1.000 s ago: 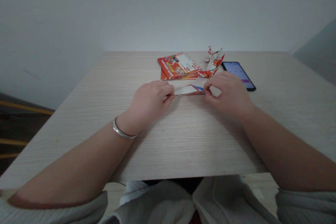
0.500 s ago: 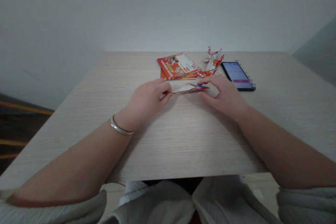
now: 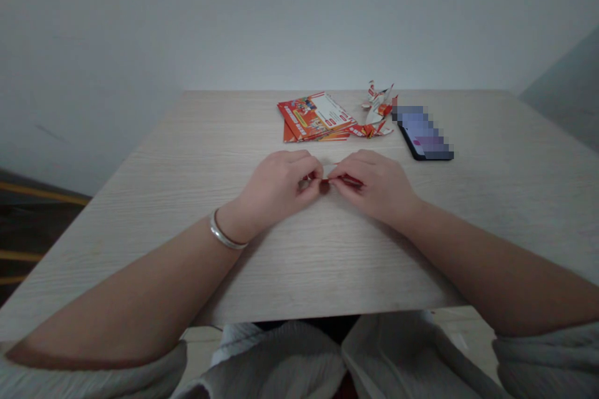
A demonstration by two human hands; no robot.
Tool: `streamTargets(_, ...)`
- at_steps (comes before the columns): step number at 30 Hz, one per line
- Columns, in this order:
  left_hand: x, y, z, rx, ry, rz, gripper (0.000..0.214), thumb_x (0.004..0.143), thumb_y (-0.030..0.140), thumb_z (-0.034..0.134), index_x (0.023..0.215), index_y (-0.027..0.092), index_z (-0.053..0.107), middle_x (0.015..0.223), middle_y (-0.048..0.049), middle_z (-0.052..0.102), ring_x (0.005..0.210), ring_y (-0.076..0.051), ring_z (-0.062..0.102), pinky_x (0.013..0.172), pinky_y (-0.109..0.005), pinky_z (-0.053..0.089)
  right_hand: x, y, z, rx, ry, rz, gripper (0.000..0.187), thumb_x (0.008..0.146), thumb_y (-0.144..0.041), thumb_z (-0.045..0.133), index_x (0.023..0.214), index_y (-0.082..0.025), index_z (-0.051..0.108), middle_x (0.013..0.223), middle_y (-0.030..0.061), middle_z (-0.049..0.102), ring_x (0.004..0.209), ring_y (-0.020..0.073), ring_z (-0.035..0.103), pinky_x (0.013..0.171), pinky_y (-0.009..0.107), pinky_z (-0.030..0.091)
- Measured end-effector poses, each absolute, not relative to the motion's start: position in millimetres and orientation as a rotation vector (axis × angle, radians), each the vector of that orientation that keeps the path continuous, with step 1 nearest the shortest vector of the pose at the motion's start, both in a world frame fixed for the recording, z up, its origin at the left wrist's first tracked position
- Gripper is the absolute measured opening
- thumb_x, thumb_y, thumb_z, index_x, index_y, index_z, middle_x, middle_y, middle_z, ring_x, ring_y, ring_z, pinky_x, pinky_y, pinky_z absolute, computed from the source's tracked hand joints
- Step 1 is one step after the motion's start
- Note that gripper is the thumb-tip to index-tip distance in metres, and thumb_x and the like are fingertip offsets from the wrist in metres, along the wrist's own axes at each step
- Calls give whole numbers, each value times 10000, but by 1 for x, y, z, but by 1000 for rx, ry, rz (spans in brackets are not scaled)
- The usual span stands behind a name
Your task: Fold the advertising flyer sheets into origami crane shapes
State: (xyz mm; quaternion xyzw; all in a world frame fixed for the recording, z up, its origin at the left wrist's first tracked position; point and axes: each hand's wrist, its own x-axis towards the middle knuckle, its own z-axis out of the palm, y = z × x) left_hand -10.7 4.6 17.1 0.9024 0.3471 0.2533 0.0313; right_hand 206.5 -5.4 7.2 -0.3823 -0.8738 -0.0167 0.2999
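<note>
A small folded sheet of paper (image 3: 330, 171), white with red at its near edge, is pinched between my two hands just above the table. My left hand (image 3: 286, 181) grips its left side with thumb and index finger. From the other side, my right hand (image 3: 372, 182) pinches it close to the left fingertips. Most of the sheet is hidden behind the fingers. A silver bangle (image 3: 227, 237) circles my left wrist.
Beyond my hands lies a stack of red and white printed leaflets (image 3: 318, 115). Crumpled or folded pieces of similar paper (image 3: 377, 109) sit to its right. A phone (image 3: 427, 134) with its screen lit is farther right on the wooden table (image 3: 322, 262). A wall stands behind.
My hands have come closer together and slightly nearer to me. The right fingers, apart at the paper's end before, now pinch it, and less of the paper shows.
</note>
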Motion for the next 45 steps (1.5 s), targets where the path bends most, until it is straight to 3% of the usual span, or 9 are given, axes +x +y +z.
streamTargets(16, -18, 13, 22, 2787, 1128, 756, 77, 781, 179, 534, 738, 179, 598, 701, -18, 620, 653, -165, 554, 655, -305, 394, 226, 7, 6, -922, -2145, 167, 71, 861, -169, 617, 823, -224, 643, 803, 24, 689, 780, 195, 623, 723, 332, 454)
streamTargets(45, -31, 25, 27, 2574, 1298, 763, 63, 766, 211, 526, 739, 190, 578, 734, -5, 630, 661, -144, 551, 641, -276, 407, 262, 24, 9, -1122, -2033, 216, 78, 879, -211, 633, 821, -263, 642, 870, 27, 726, 811, 219, 668, 739, 383, 519)
